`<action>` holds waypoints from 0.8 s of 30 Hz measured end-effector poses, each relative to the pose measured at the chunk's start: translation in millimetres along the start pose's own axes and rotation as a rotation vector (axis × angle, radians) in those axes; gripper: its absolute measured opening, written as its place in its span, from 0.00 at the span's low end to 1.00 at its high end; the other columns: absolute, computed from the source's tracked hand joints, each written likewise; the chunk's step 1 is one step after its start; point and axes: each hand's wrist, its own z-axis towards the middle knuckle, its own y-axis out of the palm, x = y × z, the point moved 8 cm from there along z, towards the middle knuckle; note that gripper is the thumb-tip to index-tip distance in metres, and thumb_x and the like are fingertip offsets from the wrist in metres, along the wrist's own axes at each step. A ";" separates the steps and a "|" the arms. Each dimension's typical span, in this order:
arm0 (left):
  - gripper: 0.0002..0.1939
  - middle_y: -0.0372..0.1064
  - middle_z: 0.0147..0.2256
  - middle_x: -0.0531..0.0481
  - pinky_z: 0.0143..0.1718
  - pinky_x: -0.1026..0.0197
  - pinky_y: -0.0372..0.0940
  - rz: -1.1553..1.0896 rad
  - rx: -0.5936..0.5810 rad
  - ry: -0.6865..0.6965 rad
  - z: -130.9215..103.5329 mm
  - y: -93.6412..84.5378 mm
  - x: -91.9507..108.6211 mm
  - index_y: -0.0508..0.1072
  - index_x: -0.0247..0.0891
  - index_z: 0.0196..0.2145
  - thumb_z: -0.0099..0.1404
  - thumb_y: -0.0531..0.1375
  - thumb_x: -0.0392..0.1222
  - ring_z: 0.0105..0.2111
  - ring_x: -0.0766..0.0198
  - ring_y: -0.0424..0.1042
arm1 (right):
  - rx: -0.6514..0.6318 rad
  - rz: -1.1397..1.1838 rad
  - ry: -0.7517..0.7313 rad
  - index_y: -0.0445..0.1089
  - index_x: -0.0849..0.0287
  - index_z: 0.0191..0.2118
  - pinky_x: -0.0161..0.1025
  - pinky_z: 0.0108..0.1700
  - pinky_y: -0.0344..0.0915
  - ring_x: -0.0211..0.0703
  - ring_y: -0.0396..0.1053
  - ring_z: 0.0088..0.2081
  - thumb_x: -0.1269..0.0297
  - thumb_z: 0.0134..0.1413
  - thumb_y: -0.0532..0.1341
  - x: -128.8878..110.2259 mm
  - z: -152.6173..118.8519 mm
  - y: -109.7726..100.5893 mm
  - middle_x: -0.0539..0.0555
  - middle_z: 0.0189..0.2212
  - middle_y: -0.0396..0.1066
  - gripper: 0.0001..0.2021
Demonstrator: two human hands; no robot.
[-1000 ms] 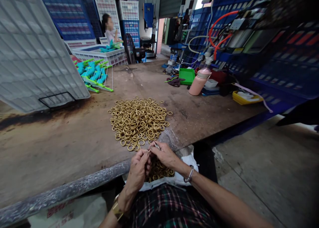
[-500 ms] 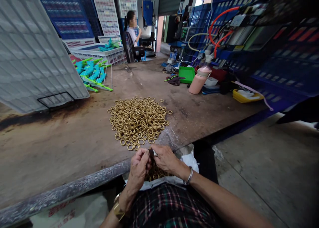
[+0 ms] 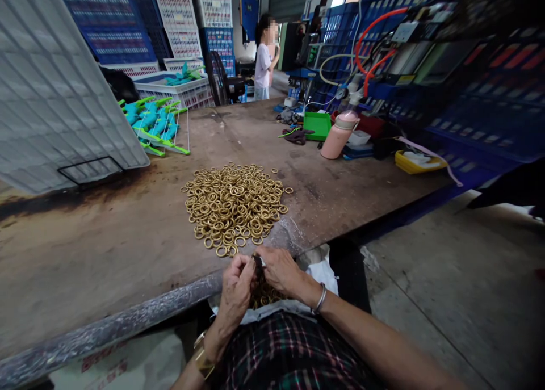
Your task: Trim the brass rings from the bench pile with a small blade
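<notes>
My left hand (image 3: 236, 285) is closed in a pinch at the table's front edge, on a small dark ring (image 3: 257, 263). Against it my right hand (image 3: 283, 272) is closed too, fingertips meeting the ring; a small pale bit shows by them, too small to name. Below both hands, more brass-coloured rings (image 3: 267, 295) lie in a white bag (image 3: 283, 307) on my lap, partly hidden by the hands. Just beyond my fingers a heap of brass-coloured rings (image 3: 234, 205) is spread on the wooden table (image 3: 128, 237).
A grey-white crate (image 3: 80, 95) leans at left beside turquoise-green toy bows (image 3: 157, 126). Toward the right are a green tray (image 3: 317, 126), a pink bottle (image 3: 339, 135), a yellow dish (image 3: 419, 162) and a machine with red hoses (image 3: 374, 43). A person (image 3: 264, 61) stands behind the table.
The person in the background has gone from sitting to standing, further right. My hands stay pinched together in nearly the same place, with the dark ring showing more between them.
</notes>
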 end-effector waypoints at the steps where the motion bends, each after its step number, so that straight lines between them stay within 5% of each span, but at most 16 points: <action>1: 0.19 0.53 0.16 0.59 0.16 0.69 0.48 0.015 -0.015 0.026 -2.0 1.5 2.8 0.61 0.38 0.21 0.53 0.58 0.56 0.15 0.74 0.51 | -0.001 -0.007 0.017 0.63 0.62 0.39 0.35 0.29 0.49 0.40 0.65 0.28 0.75 0.47 0.49 3.2 0.5 -2.3 0.55 0.29 0.70 0.13; 5: 0.18 0.55 0.17 0.58 0.17 0.69 0.48 -0.016 -0.109 0.076 -8.3 12.5 12.4 0.62 0.38 0.23 0.56 0.57 0.55 0.16 0.74 0.51 | 0.035 -0.003 0.065 0.63 0.63 0.39 0.34 0.28 0.48 0.39 0.63 0.26 0.74 0.49 0.49 17.3 1.7 -15.2 0.54 0.25 0.69 0.11; 10: 0.20 0.53 0.14 0.61 0.14 0.70 0.45 -0.083 -0.072 -0.016 -4.0 12.8 6.8 0.60 0.38 0.23 0.53 0.58 0.58 0.13 0.74 0.49 | 0.125 0.094 -0.058 0.62 0.61 0.37 0.33 0.29 0.49 0.38 0.62 0.27 0.76 0.46 0.49 7.5 -5.5 -25.0 0.51 0.25 0.67 0.11; 17: 0.19 0.52 0.15 0.61 0.16 0.70 0.47 -0.042 -0.053 0.021 -1.0 7.4 -0.8 0.61 0.38 0.24 0.54 0.57 0.57 0.15 0.74 0.50 | 0.031 -0.003 -0.067 0.63 0.61 0.37 0.34 0.30 0.51 0.40 0.65 0.29 0.78 0.43 0.49 -9.2 -12.0 -18.0 0.54 0.30 0.70 0.14; 24: 0.20 0.52 0.15 0.60 0.16 0.70 0.48 0.010 -0.046 0.049 -5.1 4.4 5.4 0.61 0.37 0.22 0.54 0.58 0.57 0.15 0.75 0.50 | -0.014 -0.077 -0.005 0.63 0.63 0.40 0.34 0.29 0.52 0.41 0.67 0.29 0.76 0.46 0.49 -1.3 -7.6 -9.0 0.57 0.30 0.71 0.14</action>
